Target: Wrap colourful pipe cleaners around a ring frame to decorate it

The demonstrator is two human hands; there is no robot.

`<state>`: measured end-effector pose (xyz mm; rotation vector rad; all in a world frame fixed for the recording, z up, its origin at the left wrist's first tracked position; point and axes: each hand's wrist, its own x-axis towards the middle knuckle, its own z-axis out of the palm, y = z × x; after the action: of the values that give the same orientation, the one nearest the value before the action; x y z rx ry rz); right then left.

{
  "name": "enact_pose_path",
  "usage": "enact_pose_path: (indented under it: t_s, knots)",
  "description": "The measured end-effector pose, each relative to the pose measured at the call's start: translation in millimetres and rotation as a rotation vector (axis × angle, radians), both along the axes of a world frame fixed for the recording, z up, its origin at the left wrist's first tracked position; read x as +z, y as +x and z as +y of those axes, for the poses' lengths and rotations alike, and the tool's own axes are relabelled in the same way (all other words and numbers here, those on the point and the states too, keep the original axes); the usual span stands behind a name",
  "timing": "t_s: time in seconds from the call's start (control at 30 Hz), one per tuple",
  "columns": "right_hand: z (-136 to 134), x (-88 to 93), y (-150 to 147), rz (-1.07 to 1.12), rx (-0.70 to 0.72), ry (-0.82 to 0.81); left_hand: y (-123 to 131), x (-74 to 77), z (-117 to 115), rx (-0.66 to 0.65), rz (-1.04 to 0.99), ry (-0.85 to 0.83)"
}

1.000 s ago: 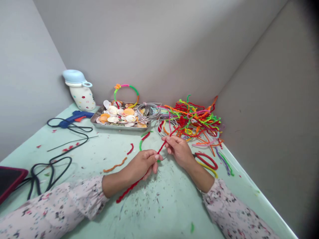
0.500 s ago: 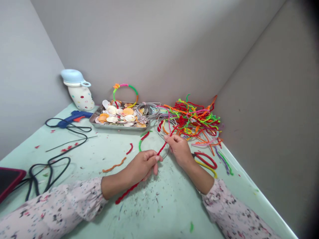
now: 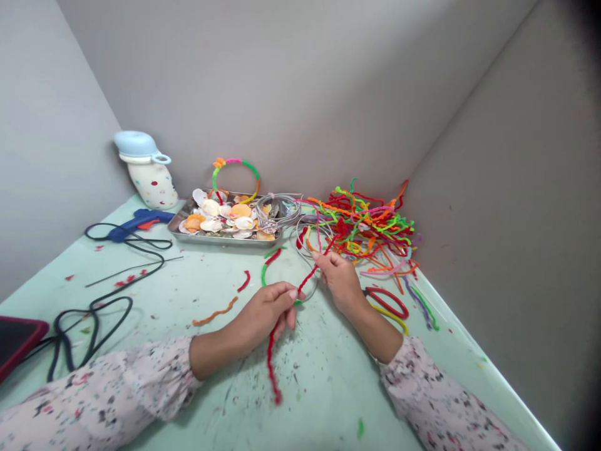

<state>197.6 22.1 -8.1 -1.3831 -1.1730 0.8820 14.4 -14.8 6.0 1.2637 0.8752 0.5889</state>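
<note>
Pinching red fuzzy strip in left hand, between thumb and forefinger. Pinching same strip farther up in right hand, thumb to forefinger, other fingers curled. Pulled straight between both: at 2 o'clock from left hand, 9 o'clock from right. Loose tail out under left hand, at 6 o'clock, slightly bent. Other end poking past right hand, toward 11 o'clock.

Just beyond left hand, at 11 o'clock: hoop, partly wrapped green and red, partly bare grey wire, half covered; cannot tell whether touching fingers.

Also from left hand: short red piece near, at 10 o'clock; orange strip at 9; metal tray with shells at 11; blue tool well apart, at 10.

From right hand: red-handled scissors near, between 3 and 4; tangled heap of coloured strips at 1. All on pale green table.
</note>
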Motion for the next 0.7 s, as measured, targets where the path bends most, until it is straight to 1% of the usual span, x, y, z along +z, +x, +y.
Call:
enact_pose_path:
  t_s: [0.2,0.33,0.43,0.53,0.7]
  knots:
    - [3,-1.3,3,0.091,-0.042,0.019,2,5.4,-1,0.008,0.108,0.017]
    - [3,-0.5,2,0.094,-0.056,0.016,3,11.4,-3,0.012,0.155,0.074]
    - [4,-1.1,2,0.082,-0.065,-0.009,4,11.6,-4,0.012,0.171,0.104]
    - [4,-2.0,2,0.094,-0.067,-0.023,3,8.8,-4,0.012,0.127,0.074]
    - [7,-4.3,6,0.186,-0.099,0.004,1,3.1,-3,0.003,-0.020,-0.023]
